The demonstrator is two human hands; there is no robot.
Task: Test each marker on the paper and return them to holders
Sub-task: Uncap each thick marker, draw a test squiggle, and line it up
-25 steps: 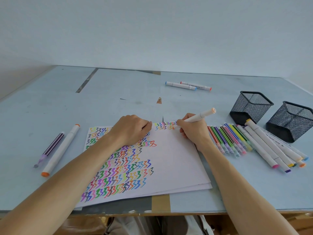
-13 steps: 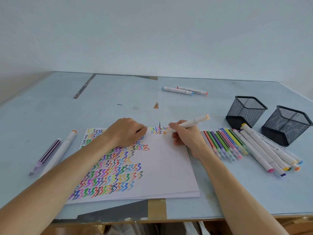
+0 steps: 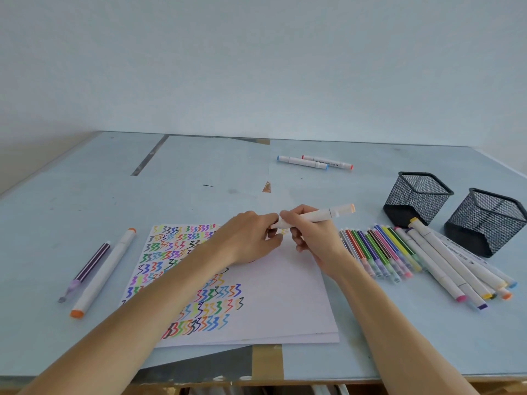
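Two hands met over the paper [image 3: 285, 303] on the table [image 3: 57, 212]: a white marker [image 3: 316, 215] was gripped by the right hand [image 3: 310, 238], its near end pinched by the left hand [image 3: 251, 240]. Two mesh holders [image 3: 417, 198] stood right, loose markers [image 3: 399, 252] beside them.
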